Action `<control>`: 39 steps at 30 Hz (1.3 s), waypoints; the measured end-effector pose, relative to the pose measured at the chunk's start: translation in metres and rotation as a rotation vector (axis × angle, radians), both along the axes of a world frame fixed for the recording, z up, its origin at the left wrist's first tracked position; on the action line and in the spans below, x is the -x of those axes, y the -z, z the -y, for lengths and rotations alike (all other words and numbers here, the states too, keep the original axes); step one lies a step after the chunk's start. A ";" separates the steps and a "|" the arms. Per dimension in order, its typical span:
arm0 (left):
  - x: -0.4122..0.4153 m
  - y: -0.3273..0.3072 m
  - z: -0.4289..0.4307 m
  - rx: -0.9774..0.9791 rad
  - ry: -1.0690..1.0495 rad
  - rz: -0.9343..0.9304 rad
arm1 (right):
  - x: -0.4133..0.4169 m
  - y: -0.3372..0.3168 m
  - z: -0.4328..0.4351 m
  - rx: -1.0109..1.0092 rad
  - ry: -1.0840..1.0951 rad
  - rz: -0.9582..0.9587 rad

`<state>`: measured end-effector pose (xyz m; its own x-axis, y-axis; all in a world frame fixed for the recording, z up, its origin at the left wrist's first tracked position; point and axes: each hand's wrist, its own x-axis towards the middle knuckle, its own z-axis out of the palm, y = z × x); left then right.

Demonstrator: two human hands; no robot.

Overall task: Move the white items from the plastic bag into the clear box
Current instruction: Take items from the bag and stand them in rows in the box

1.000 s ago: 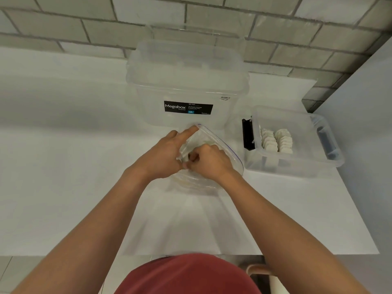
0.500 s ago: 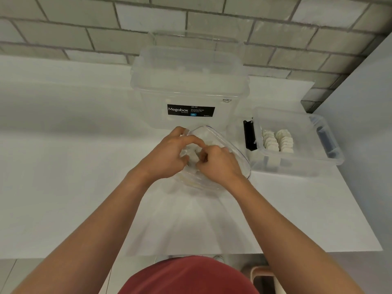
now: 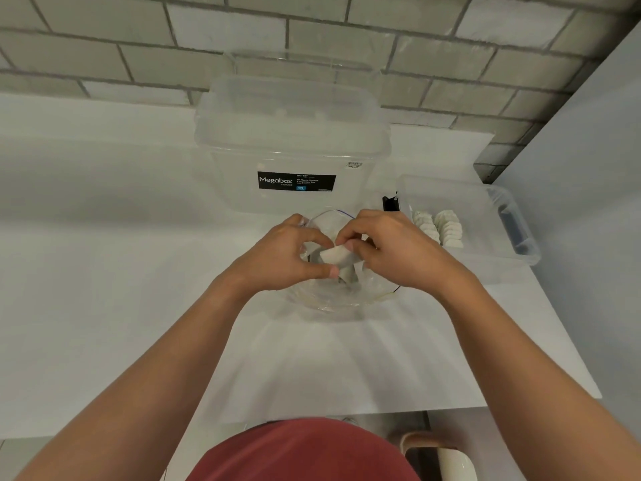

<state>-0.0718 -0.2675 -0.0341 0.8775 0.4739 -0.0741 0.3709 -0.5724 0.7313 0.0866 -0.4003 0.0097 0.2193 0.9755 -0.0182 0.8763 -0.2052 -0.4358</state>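
CHANGE | right hand [image 3: 392,251]: lifted from inside the plastic bag [image 3: 333,296], fingers now pinching a white item [image 3: 338,255] above the mouth, centre frame | left hand [image 3: 281,258]: index finger, a second ago stretched along the rim, now curled at the bag's left edge

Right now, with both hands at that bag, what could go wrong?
1. The right hand only pinches the white item near one end, so it might slip back into the plastic bag or onto the table.
2. The limp bag seems to be held open only by the left hand. Letting go may close its mouth.
3. The clear box sits off to the right, and a careless drop could topple its stacked pieces.
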 end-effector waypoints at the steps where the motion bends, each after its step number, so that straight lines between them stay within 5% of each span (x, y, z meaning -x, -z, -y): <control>1: -0.001 0.000 0.000 0.006 -0.004 0.011 | -0.002 0.000 0.000 -0.001 -0.002 -0.009; 9: -0.004 0.003 0.004 0.235 -0.185 0.160 | -0.013 -0.005 0.007 -0.116 0.203 -0.372; 15: -0.007 0.007 0.012 0.168 -0.047 0.099 | -0.009 -0.012 -0.002 -0.102 0.004 0.020; 21: -0.015 0.006 0.015 0.122 -0.050 0.079 | -0.012 -0.021 -0.002 -0.075 -0.037 0.141; 29: -0.020 0.010 0.014 0.103 -0.168 0.142 | -0.102 -0.062 0.066 -0.255 0.366 0.110; 34: -0.024 0.014 0.012 0.123 -0.218 0.159 | -0.172 -0.044 0.093 -0.068 0.466 0.185; 39: -0.028 0.015 0.014 0.128 -0.233 0.159 | -0.202 -0.001 0.082 0.303 0.316 0.165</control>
